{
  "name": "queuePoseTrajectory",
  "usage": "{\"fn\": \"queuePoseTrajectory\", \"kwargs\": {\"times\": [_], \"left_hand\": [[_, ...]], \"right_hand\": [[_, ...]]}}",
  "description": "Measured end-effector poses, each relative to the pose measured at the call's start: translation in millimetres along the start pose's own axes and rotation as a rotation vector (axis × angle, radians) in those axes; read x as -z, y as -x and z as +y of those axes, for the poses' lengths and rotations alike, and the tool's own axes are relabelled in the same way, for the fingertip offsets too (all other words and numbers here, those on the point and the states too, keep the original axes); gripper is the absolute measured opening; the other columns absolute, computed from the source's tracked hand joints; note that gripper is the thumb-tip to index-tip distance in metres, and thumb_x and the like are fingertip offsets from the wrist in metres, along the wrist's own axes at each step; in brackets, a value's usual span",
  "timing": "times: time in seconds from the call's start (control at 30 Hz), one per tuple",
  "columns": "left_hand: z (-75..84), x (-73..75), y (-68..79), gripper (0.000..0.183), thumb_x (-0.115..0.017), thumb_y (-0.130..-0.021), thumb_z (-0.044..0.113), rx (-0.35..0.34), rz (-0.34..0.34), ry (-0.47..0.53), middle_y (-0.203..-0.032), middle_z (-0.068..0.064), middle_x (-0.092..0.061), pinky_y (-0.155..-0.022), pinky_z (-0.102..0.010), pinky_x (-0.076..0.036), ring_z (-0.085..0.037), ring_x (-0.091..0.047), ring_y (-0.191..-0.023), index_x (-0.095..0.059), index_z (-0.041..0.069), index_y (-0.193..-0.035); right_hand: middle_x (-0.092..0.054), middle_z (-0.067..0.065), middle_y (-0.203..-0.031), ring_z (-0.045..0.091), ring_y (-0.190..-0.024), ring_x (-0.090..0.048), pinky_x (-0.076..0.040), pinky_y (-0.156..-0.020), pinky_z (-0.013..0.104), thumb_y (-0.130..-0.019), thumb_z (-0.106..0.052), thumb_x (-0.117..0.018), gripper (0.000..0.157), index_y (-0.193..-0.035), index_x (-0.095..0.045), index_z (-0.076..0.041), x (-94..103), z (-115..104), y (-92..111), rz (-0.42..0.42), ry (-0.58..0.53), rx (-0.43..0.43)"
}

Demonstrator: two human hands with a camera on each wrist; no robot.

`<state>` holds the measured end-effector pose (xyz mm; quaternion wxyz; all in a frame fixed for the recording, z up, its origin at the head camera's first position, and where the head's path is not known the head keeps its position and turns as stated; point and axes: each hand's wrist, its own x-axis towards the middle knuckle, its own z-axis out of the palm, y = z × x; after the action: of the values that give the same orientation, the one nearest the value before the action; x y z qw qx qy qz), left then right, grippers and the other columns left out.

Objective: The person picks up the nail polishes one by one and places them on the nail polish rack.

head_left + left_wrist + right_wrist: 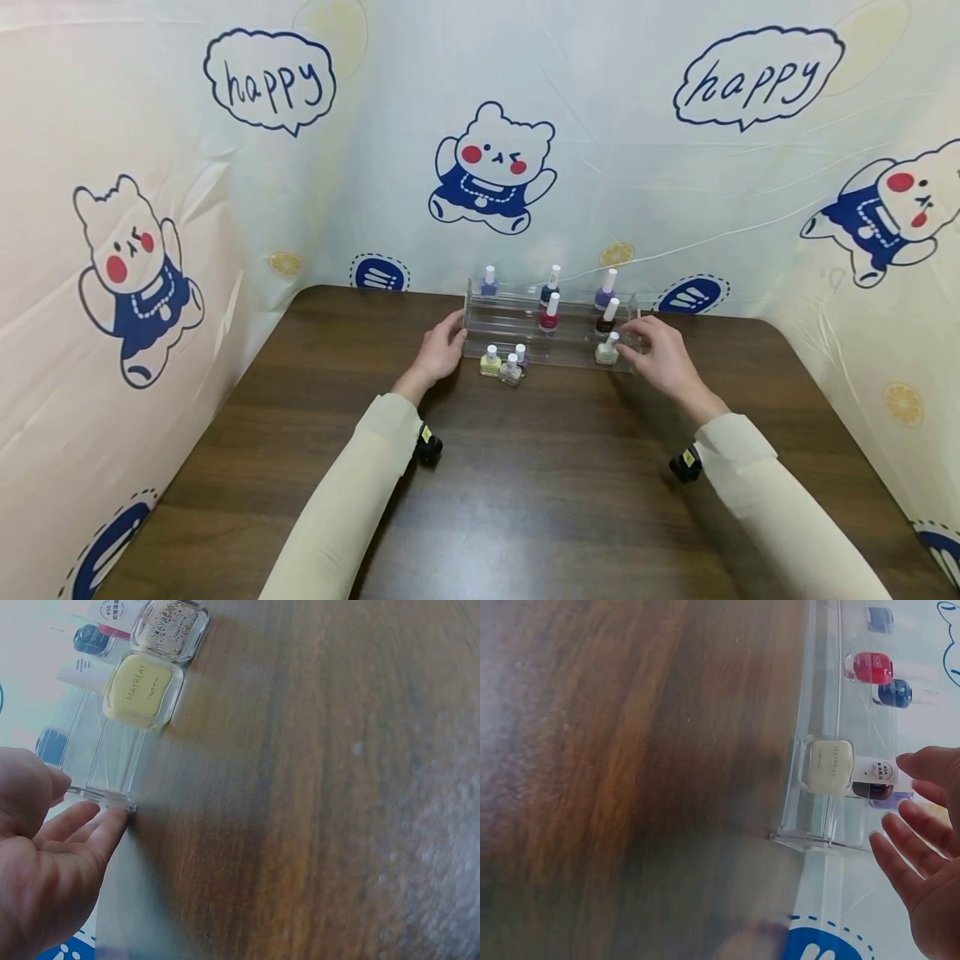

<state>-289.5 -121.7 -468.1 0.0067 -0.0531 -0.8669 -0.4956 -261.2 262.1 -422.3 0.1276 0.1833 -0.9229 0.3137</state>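
Observation:
A clear tiered display rack (510, 317) stands toward the back of the table. My left hand (441, 348) grips its left end panel, thumb on one side and fingers on the other. At the right of the lowest tier stands a cream nail polish bottle (830, 766). My right hand (660, 354) has thumb and forefinger at its white cap (875, 771), seemingly pinching it; the other fingers are spread. Red nail polish (549, 320) and dark brown nail polish (604, 323) stand on the middle tier. Blue (489, 287), dark blue (550, 293) and purple nail polish (603, 297) stand at the back.
By the rack's front left, yellow nail polish (139, 691), glitter nail polish (171, 630) and a purple bottle (522, 363) stand close together. A printed cloth (630, 192) hangs behind and beside the brown wooden table (525, 483).

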Motion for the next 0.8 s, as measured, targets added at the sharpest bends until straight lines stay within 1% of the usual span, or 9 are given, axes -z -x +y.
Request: {"fn": "queuePoseTrajectory", "kwargs": {"times": [0.2,0.47,0.67,0.8], "left_hand": [[-0.2,-0.1,-1.2,0.049,-0.048,-0.109,0.012,0.001,0.007,-0.002,-0.148,-0.017,-0.055,-0.116,-0.048,-0.039,-0.033,-0.051,-0.137,-0.041,0.012,-0.157],[0.1,-1.1,-0.9,0.048,-0.048,-0.109,0.011,0.001,0.01,0.017,-0.147,-0.017,-0.056,-0.115,-0.048,-0.04,-0.033,-0.053,-0.135,-0.041,0.011,-0.157],[-0.1,-1.4,-1.0,0.049,-0.047,-0.109,0.01,-0.001,0.005,0.012,-0.148,-0.017,-0.055,-0.114,-0.049,-0.041,-0.034,-0.053,-0.135,-0.04,0.01,-0.157],[-0.5,-1.7,-1.3,0.049,-0.047,-0.109,0.01,-0.002,0.007,0.005,-0.149,-0.017,-0.055,-0.115,-0.049,-0.04,-0.034,-0.051,-0.137,-0.04,0.011,-0.157]], "right_hand": [[-0.066,0.023,-0.115,0.043,-0.098,-0.065,-0.058,-0.085,0.057,-0.089,0.001,-0.076,0.025,-0.112,-0.07,0.007,1.0,-3.2,3.8,-0.001,-0.019,0.003],[-0.068,0.023,-0.107,0.041,-0.093,-0.067,-0.058,-0.081,0.058,-0.088,0.003,-0.075,0.021,-0.109,-0.071,0.007,-4.6,-5.6,7.5,0.022,-0.051,0.04],[-0.068,0.024,-0.106,0.039,-0.093,-0.069,-0.059,-0.083,0.057,-0.088,0.005,-0.075,0.021,-0.109,-0.071,0.008,-10.9,-11.1,8.3,0.004,-0.111,0.048],[-0.068,0.024,-0.108,0.038,-0.096,-0.069,-0.058,-0.086,0.056,-0.089,0.003,-0.075,0.021,-0.11,-0.071,0.005,-15.8,-17.3,6.5,-0.007,-0.136,0.052]]}}
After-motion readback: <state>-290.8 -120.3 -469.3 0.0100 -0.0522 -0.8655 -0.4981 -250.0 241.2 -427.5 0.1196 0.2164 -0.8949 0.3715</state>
